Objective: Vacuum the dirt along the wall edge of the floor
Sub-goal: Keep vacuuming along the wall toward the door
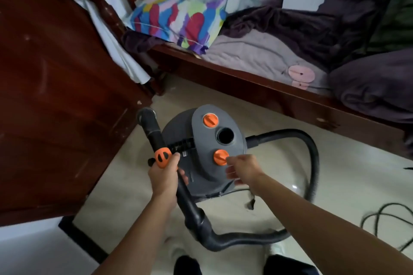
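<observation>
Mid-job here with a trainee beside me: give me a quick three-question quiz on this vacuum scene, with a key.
1. True or false: the left hand grips the black wand.
2. The right hand is nearest to: A the nearer orange knob; B the floor cable; C the pillow.
3. How many orange knobs sit on the lid of the grey canister?
Key: 1 true; 2 A; 3 two.
</observation>
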`<state>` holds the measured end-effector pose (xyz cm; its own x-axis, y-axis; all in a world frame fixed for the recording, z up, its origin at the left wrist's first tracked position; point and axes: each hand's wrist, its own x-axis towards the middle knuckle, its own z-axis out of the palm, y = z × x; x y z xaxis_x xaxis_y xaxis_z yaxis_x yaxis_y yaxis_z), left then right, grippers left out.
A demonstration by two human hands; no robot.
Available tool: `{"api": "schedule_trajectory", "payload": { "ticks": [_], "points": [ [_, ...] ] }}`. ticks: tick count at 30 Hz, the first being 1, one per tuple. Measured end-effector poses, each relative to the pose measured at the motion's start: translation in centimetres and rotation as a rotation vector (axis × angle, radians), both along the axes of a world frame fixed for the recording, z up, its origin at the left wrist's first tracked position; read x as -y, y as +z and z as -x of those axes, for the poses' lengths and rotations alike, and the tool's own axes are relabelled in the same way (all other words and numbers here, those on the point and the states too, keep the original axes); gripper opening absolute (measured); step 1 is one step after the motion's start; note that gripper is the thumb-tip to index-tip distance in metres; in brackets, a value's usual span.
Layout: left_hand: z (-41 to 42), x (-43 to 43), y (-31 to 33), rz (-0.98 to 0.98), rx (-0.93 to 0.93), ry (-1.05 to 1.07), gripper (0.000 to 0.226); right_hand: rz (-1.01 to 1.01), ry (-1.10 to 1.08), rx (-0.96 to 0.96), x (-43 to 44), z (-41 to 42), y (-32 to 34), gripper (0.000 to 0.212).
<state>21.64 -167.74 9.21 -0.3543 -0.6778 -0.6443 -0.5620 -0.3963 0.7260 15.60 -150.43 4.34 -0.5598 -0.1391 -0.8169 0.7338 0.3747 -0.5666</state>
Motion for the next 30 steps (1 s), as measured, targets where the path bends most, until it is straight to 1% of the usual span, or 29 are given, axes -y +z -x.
{"api": "schedule_trajectory", "payload": {
  "ticks": [3,5,8,11,13,15,17,18,20,23,25,27,29,30],
  "points": [
    [0.7,2.5,-0.6,-0.011,0.005,-0.067,0.019,-0.045,-0.095,0.089,3.2,0.6,-0.6,0.041],
    [1.1,4.6,-1.2,-0.046,0.0,-0.101,0.017,-0.053,-0.199,0.144,4.9,0.7,-1.0,0.045],
    [1.8,7.8,-1.9,-0.134,-0.006,-0.141,0.016,-0.071,-0.36,0.155,6.4,0.7,-1.0,0.04],
    [2.5,10.7,-2.5,-0.207,0.004,-0.172,0.018,-0.164,-0.436,0.189,7.2,0.9,-1.2,0.036],
    [3.3,12.3,-2.9,-0.231,0.001,-0.202,0.019,-0.209,-0.493,0.198,7.8,0.9,-1.5,0.032],
    [4.1,13.3,-3.3,-0.238,0.006,-0.235,0.019,-0.211,-0.576,0.19,8.2,0.8,-2.0,0.027],
    [4.8,13.9,-3.8,-0.24,0.017,-0.27,0.02,-0.21,-0.602,0.186,8.6,0.8,-2.2,0.022],
    [5.1,13.9,-4.0,-0.24,0.021,-0.289,0.02,-0.228,-0.584,0.183,8.7,0.8,-2.2,0.02],
    [5.7,13.7,-4.3,-0.236,0.03,-0.327,0.021,-0.33,-0.44,0.163,9.0,0.8,-2.1,0.022],
    [6.4,13.0,-4.6,-0.249,0.054,-0.373,0.02,-0.551,-0.026,0.02,9.0,0.3,-1.8,0.025],
    [6.8,12.4,-4.8,-0.261,0.067,-0.396,0.02,-0.634,0.155,-0.077,9.0,0.1,-1.7,0.02],
    [7.1,11.9,-4.9,-0.268,0.08,-0.412,0.021,-0.674,0.238,-0.085,8.6,0.4,-1.6,0.018],
    [7.3,11.7,-5.0,-0.272,0.092,-0.414,0.021,-0.735,0.249,-0.037,8.3,1.3,-0.9,0.023],
    [7.3,11.6,-4.9,-0.271,0.095,-0.414,0.022,-0.781,0.252,-0.05,8.2,2.0,-0.7,0.022]
  ]
}}
